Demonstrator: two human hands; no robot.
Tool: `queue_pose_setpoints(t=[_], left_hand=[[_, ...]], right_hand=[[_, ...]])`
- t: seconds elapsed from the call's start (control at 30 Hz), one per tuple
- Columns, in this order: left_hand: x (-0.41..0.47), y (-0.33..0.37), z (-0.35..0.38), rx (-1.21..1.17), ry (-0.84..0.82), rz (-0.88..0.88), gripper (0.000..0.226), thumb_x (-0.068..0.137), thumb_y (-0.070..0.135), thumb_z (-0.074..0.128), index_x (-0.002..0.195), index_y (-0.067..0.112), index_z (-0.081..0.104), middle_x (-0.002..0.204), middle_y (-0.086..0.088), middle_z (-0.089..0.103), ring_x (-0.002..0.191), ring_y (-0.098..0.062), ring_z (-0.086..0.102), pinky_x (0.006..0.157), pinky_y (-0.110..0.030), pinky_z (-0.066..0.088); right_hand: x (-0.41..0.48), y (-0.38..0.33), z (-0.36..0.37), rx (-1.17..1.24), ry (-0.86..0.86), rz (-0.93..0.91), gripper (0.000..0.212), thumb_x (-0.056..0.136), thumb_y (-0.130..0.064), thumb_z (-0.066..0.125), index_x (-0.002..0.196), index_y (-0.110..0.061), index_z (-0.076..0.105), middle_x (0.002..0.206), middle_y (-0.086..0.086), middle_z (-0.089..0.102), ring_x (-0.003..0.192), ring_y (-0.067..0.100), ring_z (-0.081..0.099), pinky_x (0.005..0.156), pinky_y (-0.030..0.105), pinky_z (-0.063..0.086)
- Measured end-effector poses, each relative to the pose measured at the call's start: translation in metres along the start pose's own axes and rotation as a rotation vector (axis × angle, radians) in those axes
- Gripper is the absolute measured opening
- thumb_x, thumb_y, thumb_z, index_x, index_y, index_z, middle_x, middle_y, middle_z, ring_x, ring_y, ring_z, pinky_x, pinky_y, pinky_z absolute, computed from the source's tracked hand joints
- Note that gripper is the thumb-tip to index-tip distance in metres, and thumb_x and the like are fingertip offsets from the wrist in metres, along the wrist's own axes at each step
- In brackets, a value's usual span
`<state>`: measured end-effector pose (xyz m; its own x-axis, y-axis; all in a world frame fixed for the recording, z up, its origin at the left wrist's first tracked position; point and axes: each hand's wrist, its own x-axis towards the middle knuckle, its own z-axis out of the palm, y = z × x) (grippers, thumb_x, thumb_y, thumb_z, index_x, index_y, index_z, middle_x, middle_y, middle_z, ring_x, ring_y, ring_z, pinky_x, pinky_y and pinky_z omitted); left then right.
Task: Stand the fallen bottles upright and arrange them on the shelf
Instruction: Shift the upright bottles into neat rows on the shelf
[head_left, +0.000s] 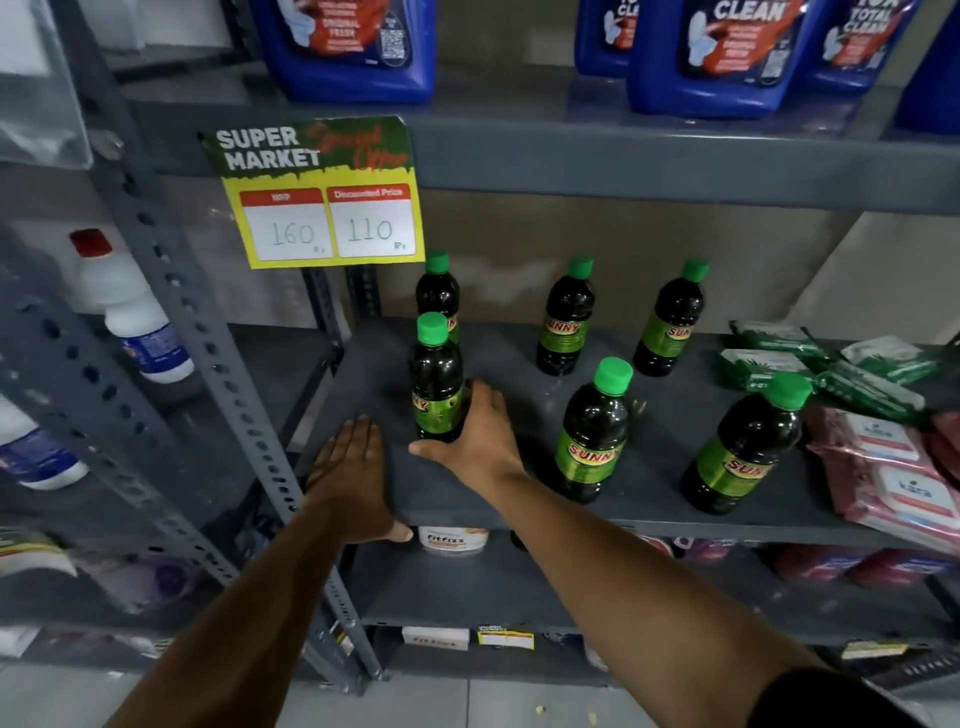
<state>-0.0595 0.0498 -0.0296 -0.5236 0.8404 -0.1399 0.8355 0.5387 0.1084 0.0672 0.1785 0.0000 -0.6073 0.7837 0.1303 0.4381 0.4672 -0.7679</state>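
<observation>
Now six dark bottles with green caps stand upright on the grey metal shelf (649, 499), in two loose rows of three. At the left, the front bottle (437, 382) stands close in front of the back-left bottle (437, 291), overlapping it from this angle. The back-middle bottle (566, 319) and back-right bottle (670, 322) stand apart from each other, with bare shelf between. The front-middle bottle (592, 434) and front-right bottle (743, 447) stand nearer the shelf's front edge, well separated.

The right hand (475, 441) curls loosely around the base of the front bottle at the left, fingers against its right side and thumb stretched in front of its foot; a firm grip cannot be told. The left hand (350, 478) lies flat and open on the shelf's front left corner, holding nothing, its thumb hooked under the edge.

Open shelf lies left of the front bottle up to the perforated upright post (208, 338). To the right, green packets (779, 353) and pink packs (893, 478) crowd the shelf's end, the pink ones overhanging the front edge. A yellow price sign (322, 208) hangs from the shelf above, where four blue jugs (717, 57) stand.
</observation>
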Motion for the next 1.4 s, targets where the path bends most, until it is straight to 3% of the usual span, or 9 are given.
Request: queue_pose_setpoints(t=[0.1,0.2,0.33,0.47,0.6,0.77,1.4], left_hand=[[0.001,-0.001,0.001,-0.015,-0.017,0.001,0.151,0.049,0.070,0.078,0.149,0.008,-0.017,0.161,-0.012,-0.018,0.148,-0.027,-0.014,0.122,-0.041,-0.002],[0.001,-0.002,0.002,-0.020,-0.035,0.009,0.151,0.051,0.070,0.076,0.148,0.008,-0.021,0.160,-0.012,-0.022,0.148,-0.026,-0.017,0.122,-0.041,-0.004],[0.000,-0.001,0.002,-0.025,-0.023,0.004,0.151,0.051,0.069,0.077,0.148,0.009,-0.021,0.160,-0.011,-0.022,0.148,-0.026,-0.017,0.122,-0.041,-0.004],[-0.002,-0.001,0.001,-0.017,-0.001,0.013,0.149,0.051,0.070,0.076,0.149,0.008,-0.018,0.161,-0.012,-0.019,0.148,-0.027,-0.015,0.122,-0.042,-0.004],[-0.003,0.000,0.001,-0.016,0.011,0.020,0.148,0.051,0.069,0.076,0.149,0.009,-0.018,0.161,-0.012,-0.018,0.148,-0.028,-0.015,0.122,-0.042,-0.003],[-0.003,0.000,0.000,-0.003,-0.004,0.016,0.150,0.049,0.069,0.075,0.149,0.007,-0.018,0.161,-0.013,-0.020,0.148,-0.028,-0.016,0.122,-0.042,-0.003],[-0.004,0.001,-0.002,0.031,0.007,0.015,0.150,0.050,0.073,0.075,0.150,0.010,-0.019,0.162,-0.012,-0.017,0.148,-0.027,-0.015,0.121,-0.041,-0.004]], right_hand=[[0.003,0.004,0.005,-0.001,0.028,0.017,0.097,0.062,-0.038,0.089,0.139,-0.010,0.036,0.137,0.010,0.045,0.126,0.025,0.047,0.105,0.037,0.042],[0.005,0.007,0.008,0.021,0.058,0.007,0.078,0.063,-0.030,0.082,0.129,-0.012,0.044,0.124,0.007,0.053,0.116,0.025,0.053,0.098,0.041,0.048],[0.006,0.011,0.010,0.001,0.026,-0.025,0.072,0.063,-0.036,0.084,0.121,-0.013,0.048,0.116,0.004,0.051,0.108,0.018,0.053,0.093,0.032,0.048],[0.011,0.012,0.007,0.024,-0.081,0.013,0.061,0.065,-0.025,0.080,0.117,-0.016,0.049,0.114,0.003,0.057,0.107,0.021,0.058,0.086,0.030,0.049],[0.006,0.014,0.008,-0.002,-0.114,-0.019,0.072,0.062,-0.035,0.086,0.123,-0.021,0.049,0.120,0.000,0.060,0.110,0.017,0.058,0.093,0.034,0.049],[-0.004,0.011,0.003,-0.019,-0.115,-0.051,0.061,0.066,-0.030,0.086,0.119,-0.021,0.057,0.117,-0.001,0.066,0.106,0.015,0.062,0.086,0.026,0.047],[-0.054,0.010,0.002,-0.091,-0.167,-0.063,0.062,0.068,-0.037,0.084,0.119,-0.018,0.055,0.112,0.003,0.069,0.103,0.022,0.065,0.086,0.036,0.053]])
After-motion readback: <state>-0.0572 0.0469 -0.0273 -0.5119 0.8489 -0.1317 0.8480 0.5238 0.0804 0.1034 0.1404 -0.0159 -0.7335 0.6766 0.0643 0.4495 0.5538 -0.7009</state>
